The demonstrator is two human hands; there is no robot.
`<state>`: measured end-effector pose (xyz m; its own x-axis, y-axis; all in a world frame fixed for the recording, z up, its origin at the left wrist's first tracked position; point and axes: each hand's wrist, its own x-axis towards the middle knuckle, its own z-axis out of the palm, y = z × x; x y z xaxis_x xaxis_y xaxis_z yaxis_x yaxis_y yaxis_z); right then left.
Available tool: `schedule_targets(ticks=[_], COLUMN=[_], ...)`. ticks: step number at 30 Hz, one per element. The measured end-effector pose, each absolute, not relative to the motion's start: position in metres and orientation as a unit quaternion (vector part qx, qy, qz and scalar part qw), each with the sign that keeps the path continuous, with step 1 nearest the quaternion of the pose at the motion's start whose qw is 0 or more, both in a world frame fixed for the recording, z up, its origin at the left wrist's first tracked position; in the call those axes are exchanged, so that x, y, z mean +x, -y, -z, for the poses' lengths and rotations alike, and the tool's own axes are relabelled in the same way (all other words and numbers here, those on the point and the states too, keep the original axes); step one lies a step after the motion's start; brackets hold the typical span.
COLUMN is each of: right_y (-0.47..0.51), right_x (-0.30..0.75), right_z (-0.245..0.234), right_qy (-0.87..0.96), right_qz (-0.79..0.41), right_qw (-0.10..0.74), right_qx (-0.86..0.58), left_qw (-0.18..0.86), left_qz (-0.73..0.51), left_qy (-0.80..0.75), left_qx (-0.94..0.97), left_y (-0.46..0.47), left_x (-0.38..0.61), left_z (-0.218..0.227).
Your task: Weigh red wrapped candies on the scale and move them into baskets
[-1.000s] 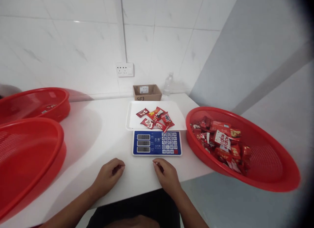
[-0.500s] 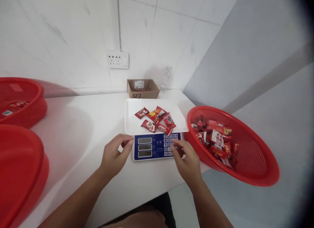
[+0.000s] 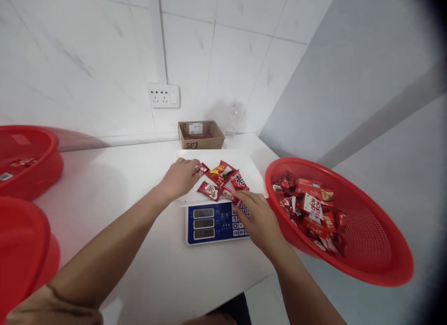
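Several red wrapped candies lie on the white weighing pan of a blue-and-white digital scale. My left hand is at the pan's left side, its fingers closed over the outer end of a dark red candy packet; the thumb is mostly hidden. My right hand reaches over the keypad, thumb and fingers apart, fingertips touching the lower end of a narrow red candy packet. Between the hands lie a red-and-yellow packet, a red packet with a large black character and another dark red one.
On the right a tilted red plastic basket holds many red packets. Two red baskets, one behind and one nearer, stand at the left. A small cardboard box is behind the scale, against the tiled wall.
Both hands have moved forward from the scale's front onto the pan. My left hand has closed on a dark red packet; my right has reached the narrow one. The view has shifted slightly.
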<state>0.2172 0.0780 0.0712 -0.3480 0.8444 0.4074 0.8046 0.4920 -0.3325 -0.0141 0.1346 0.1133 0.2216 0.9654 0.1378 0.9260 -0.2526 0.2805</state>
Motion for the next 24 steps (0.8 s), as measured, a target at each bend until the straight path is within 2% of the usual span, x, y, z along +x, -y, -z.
schedule_targets(ticks=[7, 17, 21, 24], right_y=[-0.081, -0.080, -0.066, -0.047], right_x=[0.217, 0.220, 0.223, 0.222], right_z=[-0.079, -0.075, -0.081, -0.086], right_qy=[0.809, 0.799, 0.779, 0.803], right_qz=[-0.064, -0.046, -0.061, -0.147], right_qw=[0.271, 0.317, 0.384, 0.371], right_qx=[-0.518, -0.509, -0.493, -0.443], left_qw=[0.077, 0.166, 0.292, 0.367], left_qz=[-0.125, -0.243, -0.348, -0.333], left_qy=[-0.596, -0.642, -0.579, -0.507], left_qx=[0.789, 0.708, 0.678, 0.706], left_y=[-0.153, -0.135, -0.093, -0.052], left_x=[-0.009, -0.010, -0.008, 0.001], left_z=[-0.105, -0.121, -0.133, -0.129])
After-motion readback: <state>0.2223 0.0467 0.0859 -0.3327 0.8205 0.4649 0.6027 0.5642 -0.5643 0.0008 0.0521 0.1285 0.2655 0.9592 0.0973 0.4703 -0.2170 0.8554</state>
